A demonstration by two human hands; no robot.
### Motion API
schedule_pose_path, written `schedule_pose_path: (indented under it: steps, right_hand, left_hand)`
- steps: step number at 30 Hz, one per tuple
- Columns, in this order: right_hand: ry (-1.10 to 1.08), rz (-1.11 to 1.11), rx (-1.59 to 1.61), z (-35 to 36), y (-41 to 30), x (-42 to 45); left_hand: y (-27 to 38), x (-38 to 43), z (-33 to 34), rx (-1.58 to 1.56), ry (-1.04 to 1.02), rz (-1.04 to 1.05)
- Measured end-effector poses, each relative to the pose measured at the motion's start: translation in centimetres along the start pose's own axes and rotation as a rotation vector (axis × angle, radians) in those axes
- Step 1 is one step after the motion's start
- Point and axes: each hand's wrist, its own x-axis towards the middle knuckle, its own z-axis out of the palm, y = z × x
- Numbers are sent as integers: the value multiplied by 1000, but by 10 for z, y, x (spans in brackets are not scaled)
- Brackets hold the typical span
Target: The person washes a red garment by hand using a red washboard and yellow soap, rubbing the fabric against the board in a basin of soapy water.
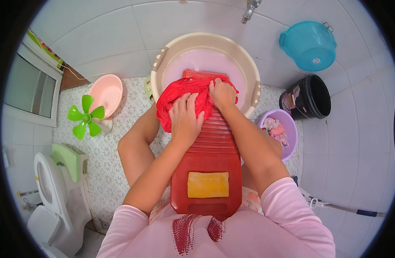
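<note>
A wet, bunched red cloth (pixel 175 92) lies over the upper ridges of a red plastic washboard (pixel 217 138) and partly over the rim of a beige basin (pixel 210 38). My right hand (pixel 222 93) grips a fold of the cloth on its right side. On the near left part of the cloth rests my left hand (pixel 186 119), fingers apart and pressed against the fabric. The washboard slopes from my lap into the basin, its far end in cloudy pinkish water (pixel 204 59). A yellow bar of laundry soap (pixel 208 184) sits in the washboard's near recess.
At right are a purple tub (pixel 292 138) with clothes (pixel 276 129), a black bucket (pixel 305 96) and a hanging blue basin (pixel 308 45). A tap (pixel 248 13) juts from the wall. At left are a pink basin (pixel 108 92), a green-bladed fan (pixel 86 117) and a toilet (pixel 49 180).
</note>
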Motion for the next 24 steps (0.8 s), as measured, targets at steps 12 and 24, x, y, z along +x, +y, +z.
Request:
schedule_pose_path:
  steps: [12, 24]
  right_hand:
    - [-12, -18, -10, -31, -4, -49]
    - [-126, -99, 18, -64, -17, -102]
  left_hand:
    - [-6, -12, -1, 41, -175, -10]
    - [-8, -16, -9, 39, -257, 20]
